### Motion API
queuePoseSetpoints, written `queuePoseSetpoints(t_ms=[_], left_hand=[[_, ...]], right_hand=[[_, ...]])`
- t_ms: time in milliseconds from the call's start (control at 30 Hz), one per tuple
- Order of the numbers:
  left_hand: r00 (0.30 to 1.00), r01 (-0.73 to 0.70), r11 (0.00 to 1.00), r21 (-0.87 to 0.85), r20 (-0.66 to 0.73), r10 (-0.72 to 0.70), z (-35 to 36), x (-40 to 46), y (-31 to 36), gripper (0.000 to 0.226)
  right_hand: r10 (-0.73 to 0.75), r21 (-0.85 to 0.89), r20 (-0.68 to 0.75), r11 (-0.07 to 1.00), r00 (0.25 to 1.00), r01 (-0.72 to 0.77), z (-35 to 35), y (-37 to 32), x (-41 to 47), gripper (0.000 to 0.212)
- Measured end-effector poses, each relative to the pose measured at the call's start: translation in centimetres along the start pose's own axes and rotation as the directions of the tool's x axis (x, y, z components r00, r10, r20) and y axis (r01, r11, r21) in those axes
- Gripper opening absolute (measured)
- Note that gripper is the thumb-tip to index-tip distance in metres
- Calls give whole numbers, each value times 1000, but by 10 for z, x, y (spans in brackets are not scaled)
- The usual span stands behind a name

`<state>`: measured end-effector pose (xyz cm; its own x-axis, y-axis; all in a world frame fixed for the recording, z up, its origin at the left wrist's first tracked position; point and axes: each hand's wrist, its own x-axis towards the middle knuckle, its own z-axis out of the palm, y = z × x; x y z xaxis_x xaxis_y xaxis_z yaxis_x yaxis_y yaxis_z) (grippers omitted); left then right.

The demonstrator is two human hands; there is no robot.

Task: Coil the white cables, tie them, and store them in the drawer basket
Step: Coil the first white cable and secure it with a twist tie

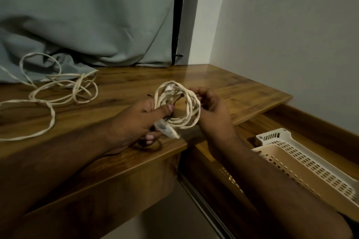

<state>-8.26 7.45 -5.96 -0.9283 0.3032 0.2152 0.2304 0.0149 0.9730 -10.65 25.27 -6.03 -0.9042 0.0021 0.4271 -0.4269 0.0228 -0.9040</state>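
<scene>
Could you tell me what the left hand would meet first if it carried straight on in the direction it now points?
The left hand points up and right, and already grips the coiled white cable. Beyond the coil the bare glossy wooden desk top looks free as far as the grey wall, though depth is hard to judge.

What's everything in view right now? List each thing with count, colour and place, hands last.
coiled cable: one, white, held over the table's front edge between both hands
loose cable: one tangle, white, on the table at left, partly on the curtain
dark tie: one, thin, dark, across the coil; ends unclear
table: one, brown wood
curtain: one, grey-green, behind the table, hem lying on it
drawer: one, brown wood, open at right
basket: two nested, white over beige, in the drawer
wall: white, at right
left hand: grips the coil's left side, thumb on top
right hand: fingers curled at the coil's right side
</scene>
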Motion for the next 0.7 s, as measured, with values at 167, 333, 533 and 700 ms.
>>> queuePoseSetpoints(t_ms=[167,333,533,700], left_hand=[[988,-41,987,154,-138,63,-11,6,-6,33],[979,-69,961,267,-165,116,-17,7,-11,29],[947,-166,623,765,-51,316,-12,2,-7,23],[936,-188,612,768,-49,350,-8,1,-4,33]], right_hand=[[-542,-363,-23,787,840,498,-6,-25,-11,15],[-474,-683,277,514,836,518,8,-28,-21,22],[-154,-823,264,479,952,306,12,-24,-18,21],[136,-190,163,976,977,-104,23,-17,-21,22]])
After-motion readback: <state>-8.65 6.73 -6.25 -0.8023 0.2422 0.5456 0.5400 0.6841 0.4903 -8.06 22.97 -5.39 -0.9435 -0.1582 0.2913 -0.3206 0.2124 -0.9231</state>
